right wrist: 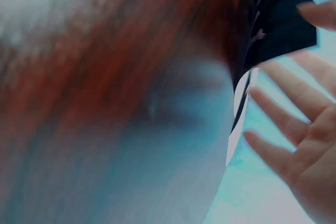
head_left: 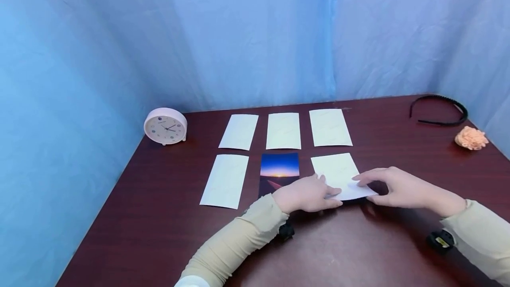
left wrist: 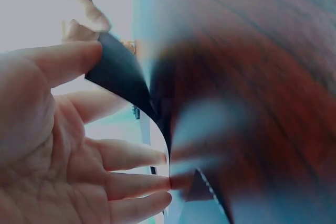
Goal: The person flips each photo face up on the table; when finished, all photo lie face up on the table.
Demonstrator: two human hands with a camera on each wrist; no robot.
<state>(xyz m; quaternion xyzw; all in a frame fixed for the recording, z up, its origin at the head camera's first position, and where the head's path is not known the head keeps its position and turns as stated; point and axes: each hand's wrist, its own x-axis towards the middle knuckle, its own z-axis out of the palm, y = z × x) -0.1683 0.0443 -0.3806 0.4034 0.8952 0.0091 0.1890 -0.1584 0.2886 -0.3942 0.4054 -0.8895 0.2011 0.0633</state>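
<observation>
A white-backed photo card (head_left: 334, 169) lies at the front right of a group of cards, its near edge bent up off the table. My left hand (head_left: 304, 194) pinches that edge, thumb below and index finger on top. At the near right corner, my right hand (head_left: 406, 191) holds the same card between thumb and index finger. The card's dark printed underside (left wrist: 121, 64) curves upward in the left wrist view. In the right wrist view the dark side (right wrist: 286, 14) shows by the right thumb. Left of it, a sunset photo card (head_left: 279, 165) lies picture up, partly covered by the left hand.
Three white cards, among them the middle one (head_left: 283, 130), form the back row. Another white card (head_left: 225, 180) lies front left. A round clock (head_left: 165, 126) stands at the left, with a black headband (head_left: 442, 123) and a peach scrunchie (head_left: 471, 138) on the right.
</observation>
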